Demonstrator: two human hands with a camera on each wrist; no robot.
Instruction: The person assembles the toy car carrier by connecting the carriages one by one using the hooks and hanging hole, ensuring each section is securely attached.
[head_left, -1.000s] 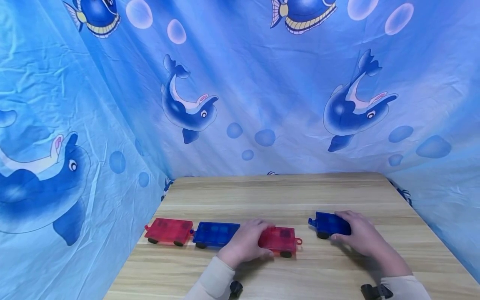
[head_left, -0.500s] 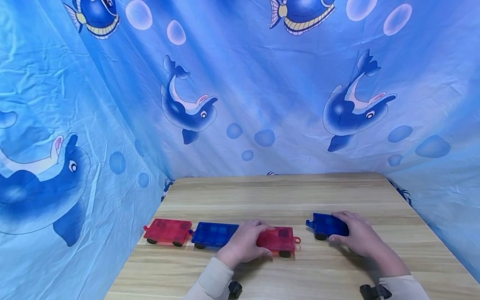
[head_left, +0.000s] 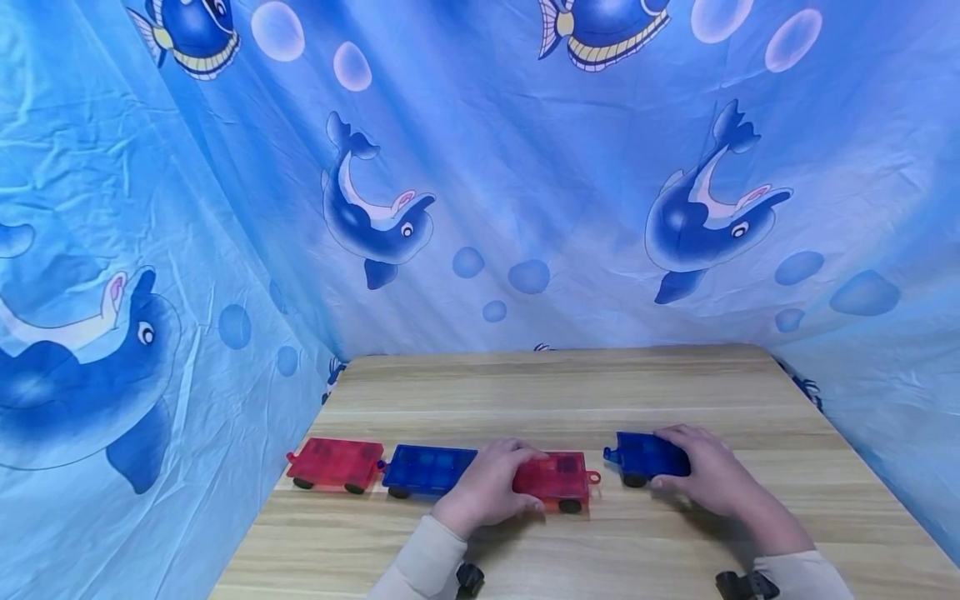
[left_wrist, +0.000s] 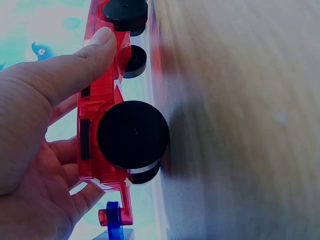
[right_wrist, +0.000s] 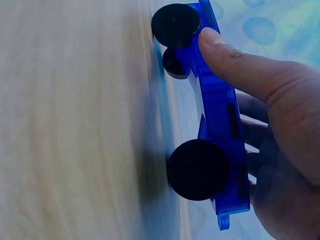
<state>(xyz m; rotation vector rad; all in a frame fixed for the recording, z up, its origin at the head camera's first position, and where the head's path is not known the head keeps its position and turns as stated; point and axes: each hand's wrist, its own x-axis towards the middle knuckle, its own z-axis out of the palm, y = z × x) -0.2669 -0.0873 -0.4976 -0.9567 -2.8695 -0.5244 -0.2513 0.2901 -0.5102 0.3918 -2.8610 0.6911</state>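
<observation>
My left hand grips a translucent red toy train car by its sides, thumb near and fingers on the far side. A ring sticks out at that car's right end. At its other end, in the left wrist view, a red peg passes through a blue ring. My right hand holds a translucent blue toy train car, its thumb on the near side by a black wheel. The blue car's hook faces the red car's ring, a short gap apart.
To the left, another blue car and another red car stand in line, joined end to end. All are on a wood-grain table. A blue dolphin-print curtain hangs behind and on the sides.
My right hand has moved the blue car left and slightly toward me, narrowing the gap to the red car. My left hand has stayed almost in place.
</observation>
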